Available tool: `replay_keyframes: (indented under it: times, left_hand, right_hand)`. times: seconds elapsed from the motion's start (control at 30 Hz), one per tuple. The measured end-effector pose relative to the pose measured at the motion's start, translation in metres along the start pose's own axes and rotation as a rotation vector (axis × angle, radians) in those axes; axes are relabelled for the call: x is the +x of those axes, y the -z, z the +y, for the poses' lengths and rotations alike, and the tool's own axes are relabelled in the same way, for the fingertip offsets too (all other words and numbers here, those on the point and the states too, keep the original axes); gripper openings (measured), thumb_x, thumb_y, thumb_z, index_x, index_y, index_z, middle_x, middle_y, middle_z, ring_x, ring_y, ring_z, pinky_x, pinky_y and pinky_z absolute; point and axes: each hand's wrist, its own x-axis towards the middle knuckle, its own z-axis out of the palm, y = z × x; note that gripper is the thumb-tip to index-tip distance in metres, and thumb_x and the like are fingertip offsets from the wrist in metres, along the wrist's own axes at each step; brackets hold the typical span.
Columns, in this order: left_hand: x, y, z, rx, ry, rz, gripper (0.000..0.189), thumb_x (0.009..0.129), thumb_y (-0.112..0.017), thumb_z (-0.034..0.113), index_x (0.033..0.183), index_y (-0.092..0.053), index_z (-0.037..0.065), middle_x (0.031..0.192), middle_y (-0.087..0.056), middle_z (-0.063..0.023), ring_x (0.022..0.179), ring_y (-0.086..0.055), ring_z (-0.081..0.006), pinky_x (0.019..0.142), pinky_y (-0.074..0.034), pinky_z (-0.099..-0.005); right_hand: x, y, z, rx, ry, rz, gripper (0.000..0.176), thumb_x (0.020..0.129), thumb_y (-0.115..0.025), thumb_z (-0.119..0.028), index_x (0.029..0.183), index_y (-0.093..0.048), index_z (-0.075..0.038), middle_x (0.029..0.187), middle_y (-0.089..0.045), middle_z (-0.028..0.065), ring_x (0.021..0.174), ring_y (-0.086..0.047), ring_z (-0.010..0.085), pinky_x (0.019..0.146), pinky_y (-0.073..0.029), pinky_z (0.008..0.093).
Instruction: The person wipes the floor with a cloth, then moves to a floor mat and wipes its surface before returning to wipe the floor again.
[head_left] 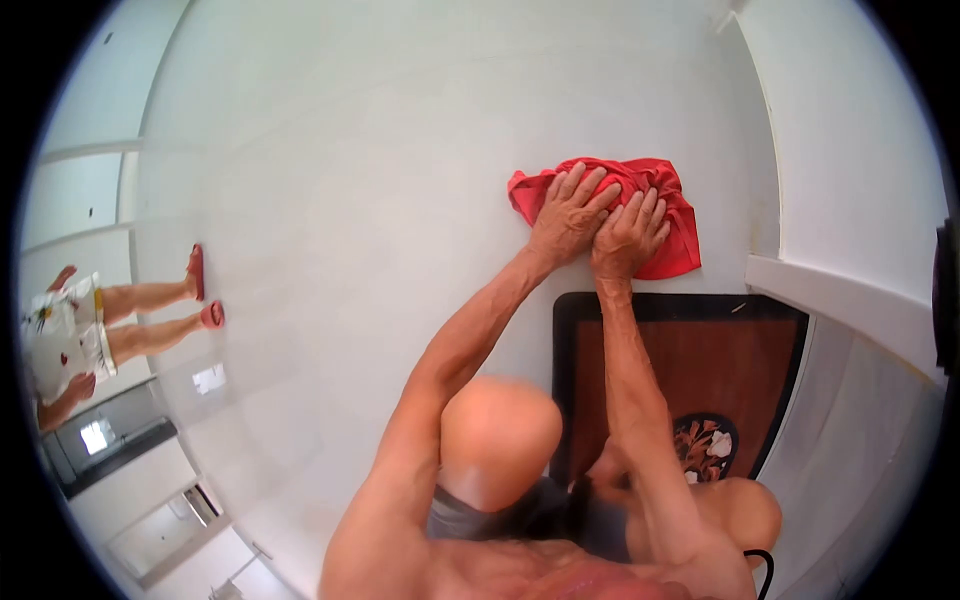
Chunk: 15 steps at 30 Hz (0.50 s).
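Observation:
A crumpled red cloth (682, 235) lies bunched on the pale, glossy floor (350, 200). Both of my hands rest on top of it, side by side. My left hand (572, 213) presses on the cloth's left and middle part, palm down with the fingers stretched out. Close beside it, my right hand (630, 235) lies on the right part, its fingers also extended and spread a little. The cloth under my palms is hidden. Neither hand visibly grips a fold.
A brown mat (680, 370) with a black border and floral patch lies below my right forearm. A white wall base (840, 310) runs along the right. At far left stands another person (150, 300) in red sandals, near white cabinets (85, 195).

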Motion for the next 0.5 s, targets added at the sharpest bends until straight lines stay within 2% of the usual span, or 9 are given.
replay_keyframes:
  times: [0.1,0.3,0.4,0.5]
  left_hand:
    - [-0.013,0.010,0.007,0.015,0.062,-0.053,0.054,0.102,-0.068,0.025,0.155,-0.059,0.015,0.166,-0.047,-0.0171,0.154,-0.039,-0.0473,0.125,-0.032,-0.0630]
    - [-0.085,0.031,0.029,0.045,0.175,-0.296,0.068,0.103,-0.067,0.026,0.166,-0.046,0.016,0.175,-0.035,-0.0189,0.161,-0.030,-0.0485,0.128,-0.029,-0.0626]
    - [-0.085,0.038,0.032,-0.062,0.210,-0.247,0.069,0.103,-0.068,0.026,0.167,-0.045,0.016,0.176,-0.035,-0.0186,0.163,-0.027,-0.0481,0.129,-0.028,-0.0626]
    - [-0.081,0.034,0.031,-0.026,0.186,-0.175,0.068,0.102,-0.069,0.026,0.166,-0.048,0.016,0.174,-0.039,-0.0155,0.163,-0.029,-0.0440,0.130,-0.027,-0.0612]
  right_hand:
    - [-0.009,0.003,-0.005,0.044,0.005,-0.024,0.047,0.104,-0.064,-0.021,0.142,-0.063,0.004,0.157,-0.058,0.0235,0.147,-0.052,0.0448,0.120,-0.040,0.0640]
    - [-0.036,0.034,0.018,0.139,0.275,-0.204,0.050,0.102,-0.064,-0.022,0.144,-0.064,0.005,0.159,-0.057,0.0232,0.150,-0.050,0.0435,0.124,-0.036,0.0625]
    - [-0.040,0.037,0.018,0.130,0.303,-0.242,0.052,0.102,-0.064,-0.023,0.144,-0.064,0.006,0.160,-0.056,0.0243,0.152,-0.048,0.0441,0.125,-0.034,0.0623]
    - [-0.034,0.041,0.014,0.137,0.325,-0.230,0.050,0.103,-0.062,-0.022,0.143,-0.065,0.008,0.158,-0.057,0.0258,0.151,-0.049,0.0455,0.126,-0.034,0.0625]
